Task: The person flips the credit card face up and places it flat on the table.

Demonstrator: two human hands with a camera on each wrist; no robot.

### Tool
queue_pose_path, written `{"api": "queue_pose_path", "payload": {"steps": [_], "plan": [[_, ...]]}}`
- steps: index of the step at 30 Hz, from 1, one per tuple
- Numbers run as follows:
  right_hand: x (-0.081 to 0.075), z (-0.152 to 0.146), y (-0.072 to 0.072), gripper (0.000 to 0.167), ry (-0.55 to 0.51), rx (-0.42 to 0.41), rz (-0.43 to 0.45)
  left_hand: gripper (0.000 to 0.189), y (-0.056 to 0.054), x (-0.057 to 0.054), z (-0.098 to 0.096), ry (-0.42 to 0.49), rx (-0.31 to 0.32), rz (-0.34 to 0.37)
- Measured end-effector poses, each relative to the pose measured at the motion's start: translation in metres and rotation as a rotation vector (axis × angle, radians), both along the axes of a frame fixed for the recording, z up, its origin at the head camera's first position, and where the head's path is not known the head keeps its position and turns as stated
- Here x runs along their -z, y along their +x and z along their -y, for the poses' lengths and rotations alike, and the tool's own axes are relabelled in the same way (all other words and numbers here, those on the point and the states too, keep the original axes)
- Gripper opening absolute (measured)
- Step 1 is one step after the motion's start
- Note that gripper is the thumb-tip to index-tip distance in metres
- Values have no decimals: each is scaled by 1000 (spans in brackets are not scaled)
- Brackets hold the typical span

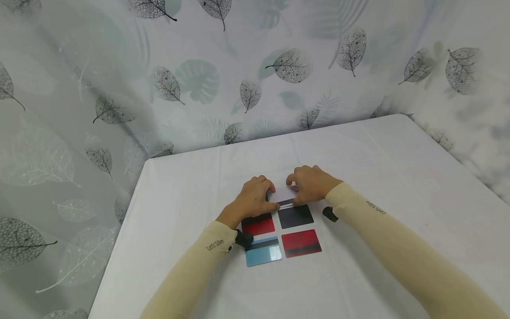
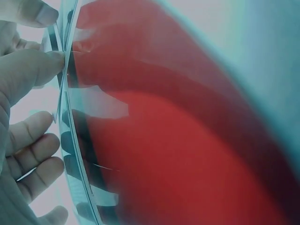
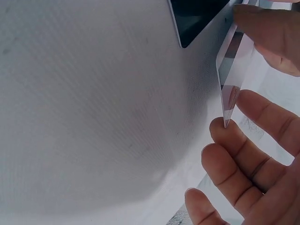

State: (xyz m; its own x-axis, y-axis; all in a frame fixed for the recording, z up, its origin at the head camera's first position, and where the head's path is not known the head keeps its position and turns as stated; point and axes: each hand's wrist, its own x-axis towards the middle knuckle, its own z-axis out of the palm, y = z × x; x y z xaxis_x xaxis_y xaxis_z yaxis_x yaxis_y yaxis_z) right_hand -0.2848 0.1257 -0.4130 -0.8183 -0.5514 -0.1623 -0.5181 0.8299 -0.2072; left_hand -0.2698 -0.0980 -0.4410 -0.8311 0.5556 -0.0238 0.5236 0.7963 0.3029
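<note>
Hands (image 1: 253, 196) (image 1: 313, 183) pinching what seems a white card (image 1: 284, 194), ends hidden, left red card (image 1: 260, 226) partly covered

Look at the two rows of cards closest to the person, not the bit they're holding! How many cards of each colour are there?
Red: 2, the far-left card and the near-right card
Black: 1, the far-right card
Light blue: 1, the near-left card
Total: 4 cards
</note>
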Motion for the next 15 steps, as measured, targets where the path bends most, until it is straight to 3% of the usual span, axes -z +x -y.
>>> {"api": "queue_pose_path", "payload": {"steps": [15], "plan": [[-1, -2, 2, 46, 58, -75, -86, 51, 1, -3, 1, 10, -6, 46]]}}
